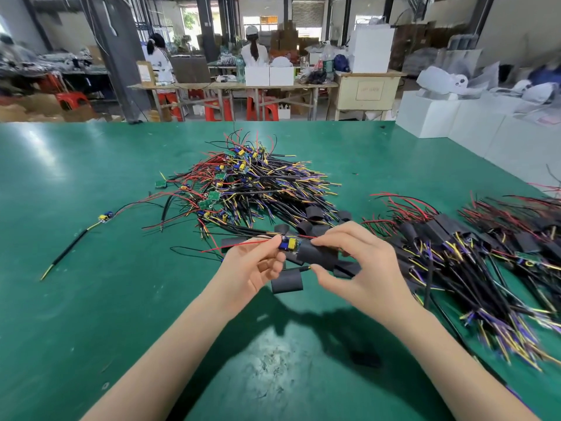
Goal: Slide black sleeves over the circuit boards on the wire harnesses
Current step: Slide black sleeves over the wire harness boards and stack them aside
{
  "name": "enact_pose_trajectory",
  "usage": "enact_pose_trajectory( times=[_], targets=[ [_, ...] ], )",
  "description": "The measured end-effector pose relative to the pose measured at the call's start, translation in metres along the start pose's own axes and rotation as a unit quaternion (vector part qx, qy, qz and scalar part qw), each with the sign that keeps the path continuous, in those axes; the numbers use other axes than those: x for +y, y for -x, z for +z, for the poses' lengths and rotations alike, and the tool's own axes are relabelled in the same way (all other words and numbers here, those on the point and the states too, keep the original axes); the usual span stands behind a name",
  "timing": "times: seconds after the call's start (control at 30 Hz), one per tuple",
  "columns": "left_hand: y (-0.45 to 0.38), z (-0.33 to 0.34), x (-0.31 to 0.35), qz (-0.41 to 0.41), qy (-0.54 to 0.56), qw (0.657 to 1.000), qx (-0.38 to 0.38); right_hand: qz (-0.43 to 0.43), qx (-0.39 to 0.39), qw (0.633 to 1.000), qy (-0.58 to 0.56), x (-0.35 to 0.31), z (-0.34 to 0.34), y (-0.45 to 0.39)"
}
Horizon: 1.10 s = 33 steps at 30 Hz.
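your left hand (pixel 253 265) pinches the small circuit board (pixel 290 244), with its blue and yellow parts, between thumb and fingertips, and a red wire (pixel 243 246) runs out across that hand to its far side. your right hand (pixel 361 268) is closed on a black sleeve (pixel 315 253), thumb under it and fingers over it, with the sleeve's open end right against the board; the board still shows bare, so it's not covered. the two hands sit close together, nearly touching at the board. just below them a loose sleeve (pixel 287 281) lies flat on the green table (pixel 91 299). beyond your hands is the heap of unsleeved harnesses (pixel 258 183), and off past your right hand lies the sleeved pile (pixel 455 253). one stray harness (pixel 91 229) lies well out past your left hand.
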<state>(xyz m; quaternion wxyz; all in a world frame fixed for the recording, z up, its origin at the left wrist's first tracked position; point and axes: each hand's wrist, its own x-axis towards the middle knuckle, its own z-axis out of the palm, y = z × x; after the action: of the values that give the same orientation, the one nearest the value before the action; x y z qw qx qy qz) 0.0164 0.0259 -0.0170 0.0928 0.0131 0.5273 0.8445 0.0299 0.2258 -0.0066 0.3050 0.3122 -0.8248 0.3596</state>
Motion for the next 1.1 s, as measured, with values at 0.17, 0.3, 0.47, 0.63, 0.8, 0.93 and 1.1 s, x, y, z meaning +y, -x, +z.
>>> enact_pose_trajectory(
  times=[0.17,0.3,0.47,0.63,0.8,0.93,1.1],
  targets=[
    [0.004,-0.001,-0.001,0.015,-0.049,0.998,-0.025,-0.024,-0.001,1.0,0.009,-0.003,0.002,0.001],
    [0.007,0.001,-0.004,0.066,-0.084,0.994,-0.035,-0.018,-0.002,1.0,0.001,-0.005,0.004,0.002],
    [0.01,0.002,-0.004,0.152,-0.198,0.968,-0.034,-0.002,-0.008,1.0,0.017,-0.008,0.004,0.003],
    [0.007,-0.005,-0.003,0.127,-0.224,0.964,-0.066,0.015,0.066,0.993,0.094,-0.006,-0.017,-0.01],
    [0.001,-0.016,0.004,0.11,-0.195,0.974,-0.036,-0.013,0.211,0.967,0.14,-0.009,-0.051,-0.016],
    [-0.002,-0.023,0.006,0.105,-0.198,0.975,-0.002,0.048,0.19,0.958,0.209,0.001,-0.062,-0.014],
    [-0.005,-0.029,0.005,0.123,-0.278,0.952,0.04,0.275,-0.175,0.85,0.413,0.027,-0.061,0.0]
  ],
)
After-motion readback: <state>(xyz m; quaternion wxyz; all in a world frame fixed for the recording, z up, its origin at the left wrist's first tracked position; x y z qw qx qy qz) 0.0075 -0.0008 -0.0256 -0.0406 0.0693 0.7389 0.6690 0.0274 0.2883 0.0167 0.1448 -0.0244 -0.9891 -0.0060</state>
